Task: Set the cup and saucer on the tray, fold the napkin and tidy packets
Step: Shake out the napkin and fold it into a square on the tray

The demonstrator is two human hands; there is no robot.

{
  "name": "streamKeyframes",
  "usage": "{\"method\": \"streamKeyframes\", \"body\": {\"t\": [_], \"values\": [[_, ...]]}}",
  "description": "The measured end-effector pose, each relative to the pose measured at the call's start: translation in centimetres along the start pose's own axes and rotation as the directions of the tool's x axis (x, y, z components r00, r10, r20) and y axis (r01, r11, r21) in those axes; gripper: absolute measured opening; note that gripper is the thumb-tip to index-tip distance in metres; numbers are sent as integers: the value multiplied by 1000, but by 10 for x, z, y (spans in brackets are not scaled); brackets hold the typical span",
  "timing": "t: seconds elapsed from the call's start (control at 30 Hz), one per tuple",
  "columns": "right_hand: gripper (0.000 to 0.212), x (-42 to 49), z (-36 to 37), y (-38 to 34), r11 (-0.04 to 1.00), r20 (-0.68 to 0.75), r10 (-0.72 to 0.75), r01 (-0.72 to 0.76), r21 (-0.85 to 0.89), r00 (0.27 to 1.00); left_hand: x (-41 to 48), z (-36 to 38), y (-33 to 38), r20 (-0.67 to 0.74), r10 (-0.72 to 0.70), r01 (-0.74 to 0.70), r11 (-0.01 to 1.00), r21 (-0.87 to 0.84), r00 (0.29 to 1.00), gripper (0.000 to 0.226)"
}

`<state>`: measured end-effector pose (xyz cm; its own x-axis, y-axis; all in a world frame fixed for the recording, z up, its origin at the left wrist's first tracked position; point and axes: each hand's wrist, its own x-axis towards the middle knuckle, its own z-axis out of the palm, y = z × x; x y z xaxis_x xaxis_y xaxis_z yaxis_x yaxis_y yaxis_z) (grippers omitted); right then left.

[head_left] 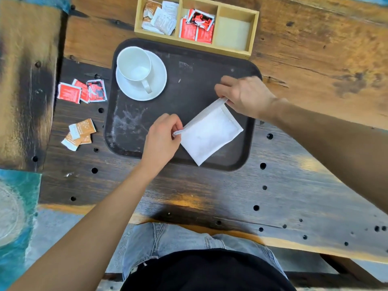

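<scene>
Packet print too small to read. Left hand and right hand each pinch corner of folded napkin on tray; cup on saucer beyond left fingers; loose packets left; organizer beyond

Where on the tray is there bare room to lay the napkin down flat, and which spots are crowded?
On the tray, the bare stretch runs from the saucer right to the right hand, and along the near left edge below the cup. The near right is crowded: both hands pinch the napkin there. The left hand blocks the middle.
</scene>
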<state>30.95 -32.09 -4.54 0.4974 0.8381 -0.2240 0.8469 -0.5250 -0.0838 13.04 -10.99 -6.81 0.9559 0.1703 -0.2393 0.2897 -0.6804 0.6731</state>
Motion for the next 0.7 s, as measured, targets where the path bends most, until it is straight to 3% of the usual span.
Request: {"method": "streamKeyframes", "body": {"t": [0.17, 0.33, 0.5, 0.7], "values": [[19, -59, 26, -18, 990, 35, 115, -117, 75, 993, -36, 24, 10, 99, 101, -115, 982, 148, 990, 30], [26, -100, 54, -28, 999, 28, 55, -55, 3, 998, -56, 46, 13, 160, 153, -189, 950, 249, 975, 24], [28, -106, 64, -29, 983, -29, 183, -184, -10, 983, -63, 60, 24, 173, 231, -274, 915, 297, 957, 22], [47, -102, 76, -26, 967, 134, 236, -247, 68, 962, -67, 71, 31, 217, 189, -262, 886, 382, 958, 24]]}}
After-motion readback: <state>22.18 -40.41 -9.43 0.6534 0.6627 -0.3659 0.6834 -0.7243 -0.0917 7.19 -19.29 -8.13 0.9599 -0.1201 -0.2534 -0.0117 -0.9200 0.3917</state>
